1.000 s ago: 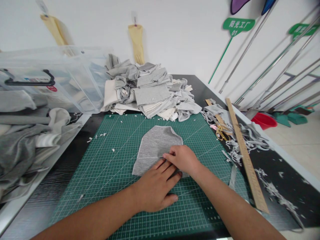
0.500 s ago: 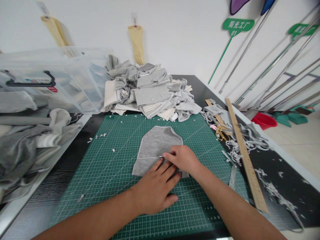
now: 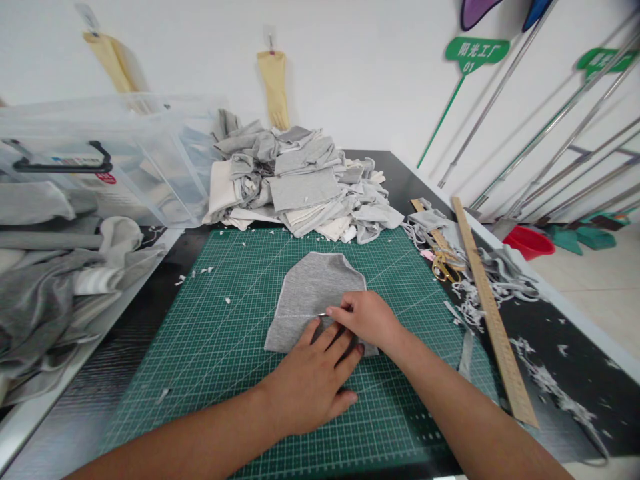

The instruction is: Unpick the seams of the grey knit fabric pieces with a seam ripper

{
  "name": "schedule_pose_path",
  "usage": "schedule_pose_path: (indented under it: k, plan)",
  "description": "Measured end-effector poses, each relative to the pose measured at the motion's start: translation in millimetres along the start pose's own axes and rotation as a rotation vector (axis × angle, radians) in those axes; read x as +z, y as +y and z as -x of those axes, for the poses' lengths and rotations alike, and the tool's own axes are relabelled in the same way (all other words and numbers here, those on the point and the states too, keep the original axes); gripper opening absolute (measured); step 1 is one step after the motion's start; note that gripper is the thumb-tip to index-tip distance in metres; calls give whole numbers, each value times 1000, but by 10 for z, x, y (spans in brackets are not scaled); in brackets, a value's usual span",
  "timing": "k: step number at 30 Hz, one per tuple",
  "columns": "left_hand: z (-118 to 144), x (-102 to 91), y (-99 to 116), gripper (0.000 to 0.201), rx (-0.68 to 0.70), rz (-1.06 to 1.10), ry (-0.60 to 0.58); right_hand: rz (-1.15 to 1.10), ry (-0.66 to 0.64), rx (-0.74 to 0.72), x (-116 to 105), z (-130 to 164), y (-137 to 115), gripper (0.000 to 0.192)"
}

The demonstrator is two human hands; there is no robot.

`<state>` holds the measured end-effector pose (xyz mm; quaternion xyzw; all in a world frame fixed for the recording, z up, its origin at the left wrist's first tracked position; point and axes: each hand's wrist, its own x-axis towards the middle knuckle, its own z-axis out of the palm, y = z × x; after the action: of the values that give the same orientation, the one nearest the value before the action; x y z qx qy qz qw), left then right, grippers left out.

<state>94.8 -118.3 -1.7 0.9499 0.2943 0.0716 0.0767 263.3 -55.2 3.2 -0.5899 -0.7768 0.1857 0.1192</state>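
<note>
A piece of grey knit fabric with pale edges and a white stitched line across it lies flat on the green cutting mat. My left hand rests on its near part, palm down, fingers spread, holding nothing. Just above those fingers, my right hand is closed in a pinch around a thin metal tool. Its bright tip meets the stitched line. The rest of the tool is hidden in my fingers, so its kind does not show.
Behind the mat rises a heap of grey and white fabric pieces. A clear plastic bin stands at the left, near more cloth. On the right lie a wooden ruler, gold-handled scissors and fabric scraps.
The fingers of my left hand have shifted slightly, the foremost one a little to the left. My right hand and the fabric stay in place.
</note>
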Motion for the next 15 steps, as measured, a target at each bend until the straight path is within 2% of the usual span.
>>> schedule_pose_path:
  k: [15]
  plan:
    - [-5, -15, -12, 61, -1, 16, -21, 14, 0, -26, 38, -4, 2, 40]
